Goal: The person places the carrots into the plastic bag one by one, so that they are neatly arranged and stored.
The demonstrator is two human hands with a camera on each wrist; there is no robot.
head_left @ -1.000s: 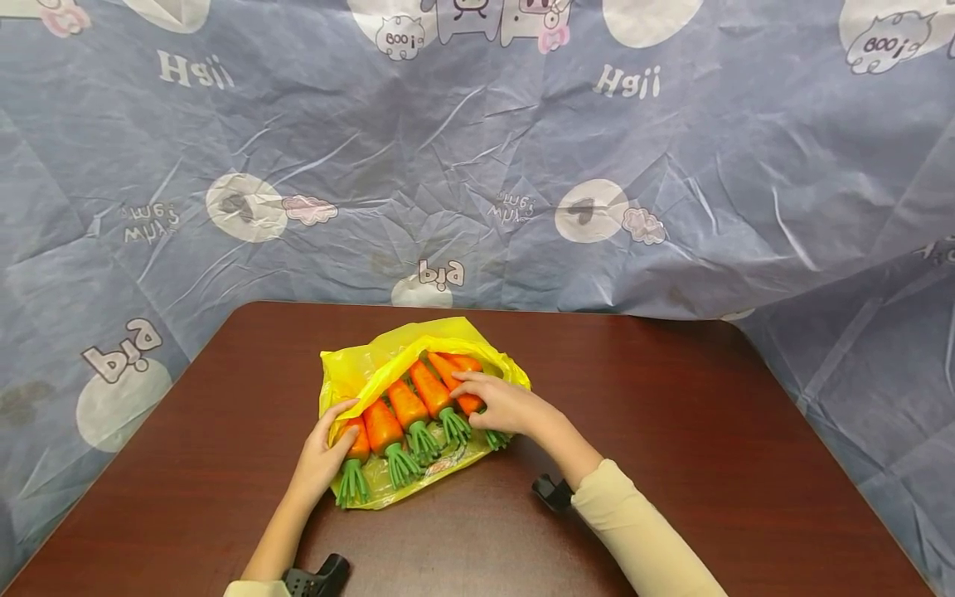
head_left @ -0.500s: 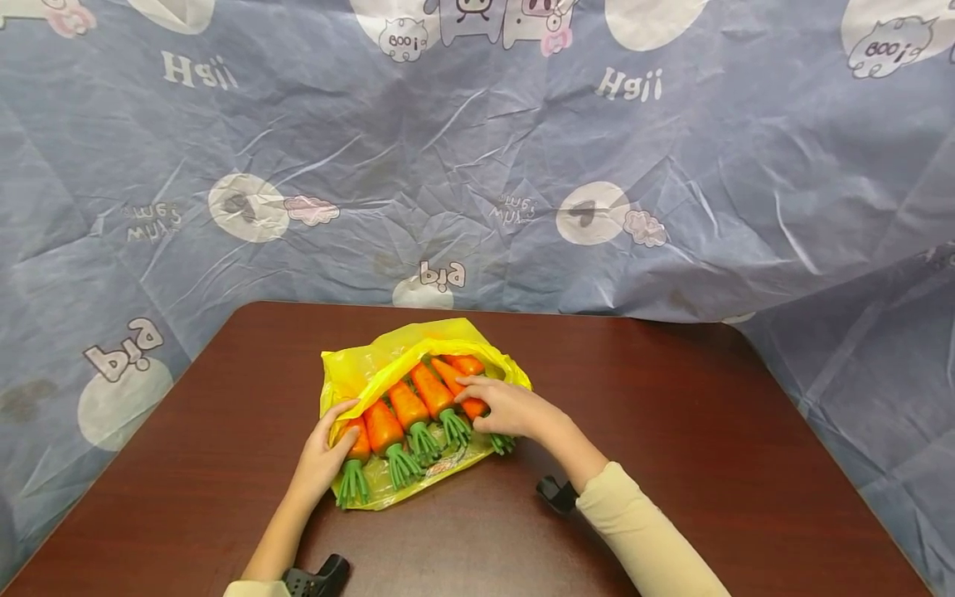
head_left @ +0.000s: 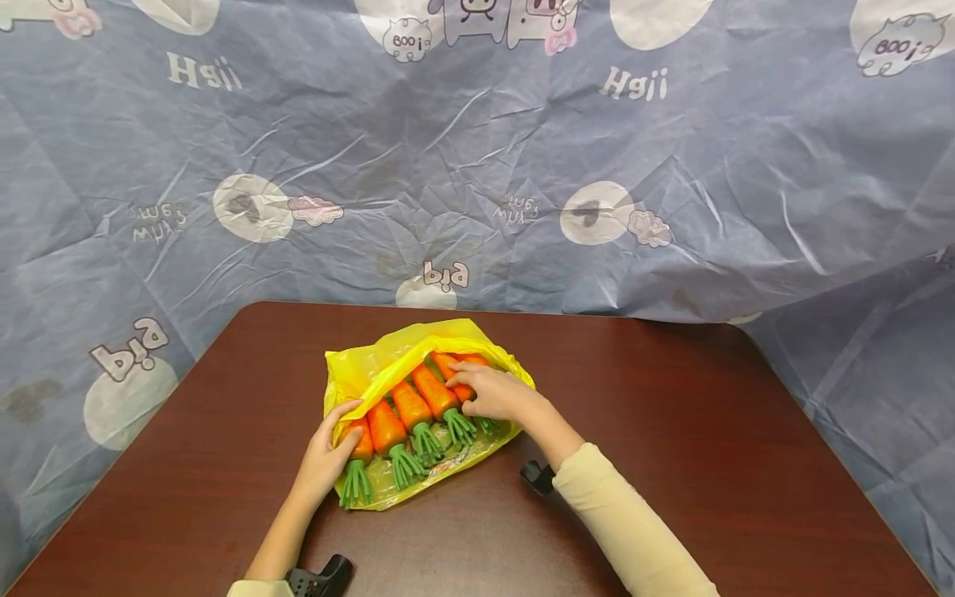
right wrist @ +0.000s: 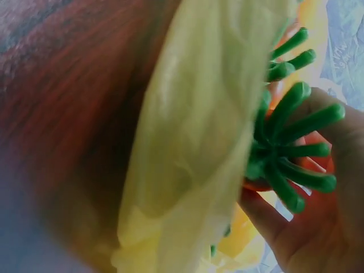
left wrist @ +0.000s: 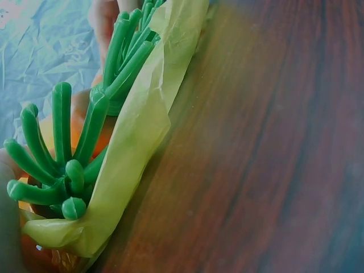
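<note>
A yellow plastic bag lies on its side, mouth toward me, with several orange toy carrots in a slanted row inside, green stems facing me. My left hand grips the left side of the bag's mouth, fingers over the upper edge and thumb against the leftmost carrot. At the right end, my right hand reaches into the mouth and holds a carrot by its body. That carrot's green stems show between thumb and fingers in the right wrist view. The bag's lower edge runs beneath the stems.
The dark brown wooden table extends on both sides of the bag. Behind it hangs a wrinkled blue-grey printed cloth. A black wrist camera is worn on each wrist.
My right hand has shifted a little to the left, and the carrot in it has moved closer to its neighbour. The left hand and the bag stay almost in place.
</note>
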